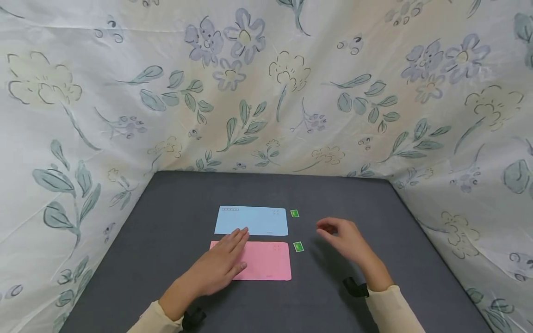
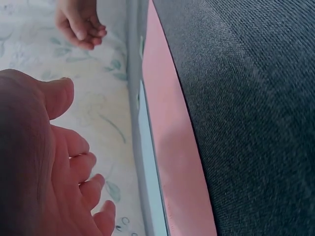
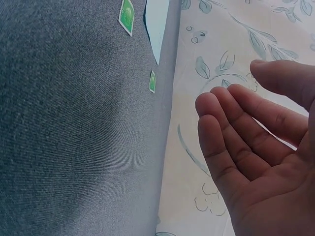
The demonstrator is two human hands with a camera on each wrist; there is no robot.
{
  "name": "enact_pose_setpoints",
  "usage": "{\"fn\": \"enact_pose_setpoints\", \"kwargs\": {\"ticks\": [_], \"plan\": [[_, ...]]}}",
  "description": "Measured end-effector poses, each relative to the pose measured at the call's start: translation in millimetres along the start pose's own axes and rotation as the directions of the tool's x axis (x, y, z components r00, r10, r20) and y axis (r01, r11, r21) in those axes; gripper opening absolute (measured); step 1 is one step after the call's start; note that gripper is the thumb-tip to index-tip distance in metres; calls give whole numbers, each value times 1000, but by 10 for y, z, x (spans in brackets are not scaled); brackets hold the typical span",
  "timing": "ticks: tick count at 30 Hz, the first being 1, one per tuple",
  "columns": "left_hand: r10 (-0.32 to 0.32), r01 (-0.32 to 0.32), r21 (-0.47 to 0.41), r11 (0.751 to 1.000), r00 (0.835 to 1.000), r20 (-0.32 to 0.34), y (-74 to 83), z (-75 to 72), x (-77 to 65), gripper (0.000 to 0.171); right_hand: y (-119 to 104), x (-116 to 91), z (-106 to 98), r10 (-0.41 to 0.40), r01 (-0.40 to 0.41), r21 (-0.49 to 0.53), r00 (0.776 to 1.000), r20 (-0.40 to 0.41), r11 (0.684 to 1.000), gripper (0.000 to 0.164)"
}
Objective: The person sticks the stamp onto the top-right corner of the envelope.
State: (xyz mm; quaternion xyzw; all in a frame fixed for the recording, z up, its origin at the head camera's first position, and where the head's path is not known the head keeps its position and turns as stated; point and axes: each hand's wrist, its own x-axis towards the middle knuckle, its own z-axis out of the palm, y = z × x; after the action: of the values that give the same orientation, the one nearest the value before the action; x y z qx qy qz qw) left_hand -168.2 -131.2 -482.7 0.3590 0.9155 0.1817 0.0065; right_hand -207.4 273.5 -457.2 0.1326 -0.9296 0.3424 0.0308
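A pink envelope (image 1: 266,261) lies flat on the dark grey table, with a light blue envelope (image 1: 254,222) just beyond it. My left hand (image 1: 220,263) hovers over the left part of the pink envelope, fingers extended and nothing held; the left wrist view shows space between palm and paper. To the right of the envelopes lie two small green stamps with white borders, one stamp (image 1: 294,213) beside the blue envelope and the other stamp (image 1: 298,247) beside the pink. My right hand (image 1: 345,238) is raised right of the stamps, its fingers loosely bent and holding nothing in the right wrist view.
The dark grey cloth-covered table (image 1: 183,199) narrows toward its far edge. A pale curtain (image 1: 266,101) printed with flowers and leaves hangs behind it and along both sides. Black bands (image 1: 356,287) circle both wrists near the cream sleeves (image 1: 393,310).
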Motion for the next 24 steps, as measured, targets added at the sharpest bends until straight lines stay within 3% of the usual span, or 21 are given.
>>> {"fn": "enact_pose_setpoints", "kwargs": {"ticks": [16,24], "plan": [[-6,6,0,1000,999,44,106,104,64,74,-8,46,59,22,-23,22,999,23,1000,22],[30,-28,-16,999,997,68,162,123,97,71,7,76,76,23,-25,37,999,46,999,22]]}}
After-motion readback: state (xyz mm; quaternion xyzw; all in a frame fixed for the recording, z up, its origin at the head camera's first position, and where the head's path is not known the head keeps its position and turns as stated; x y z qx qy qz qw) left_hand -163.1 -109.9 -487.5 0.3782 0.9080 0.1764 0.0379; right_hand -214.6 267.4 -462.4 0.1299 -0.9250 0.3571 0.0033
